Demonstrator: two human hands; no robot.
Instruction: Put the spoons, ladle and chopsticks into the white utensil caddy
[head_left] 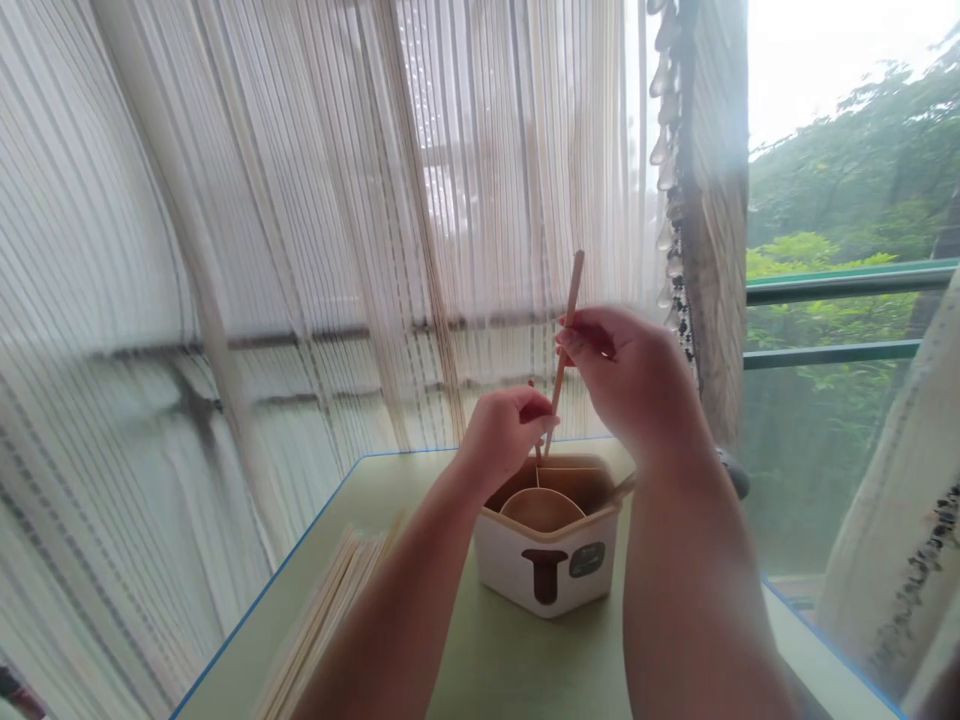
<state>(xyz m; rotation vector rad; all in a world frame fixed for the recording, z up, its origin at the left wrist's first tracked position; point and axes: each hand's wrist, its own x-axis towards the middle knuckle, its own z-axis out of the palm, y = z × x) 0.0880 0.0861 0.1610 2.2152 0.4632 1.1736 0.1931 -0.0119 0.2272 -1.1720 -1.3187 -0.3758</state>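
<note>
My right hand (622,365) pinches a long brown chopstick (575,285) and holds it nearly upright, tilted slightly to the right. Its lower end reaches down to the back of a white holder (495,560) with a brown inside divided into compartments. Closed beside the same chopstick, lower down, my left hand (506,430) has its fingertips against it. A second thin stick (538,452) stands by the left fingers, partly hidden by them; I cannot tell whether they grip it too. The holder's front carries a brown T-shaped mark and a dark label.
A bundle of pale sticks (322,610) lies on the pale green table (517,670), partly behind my left forearm. A dark rounded object (733,474) shows behind my right forearm. Sheer striped curtains (300,200) hang beyond the table, with a green railing (840,288) at right.
</note>
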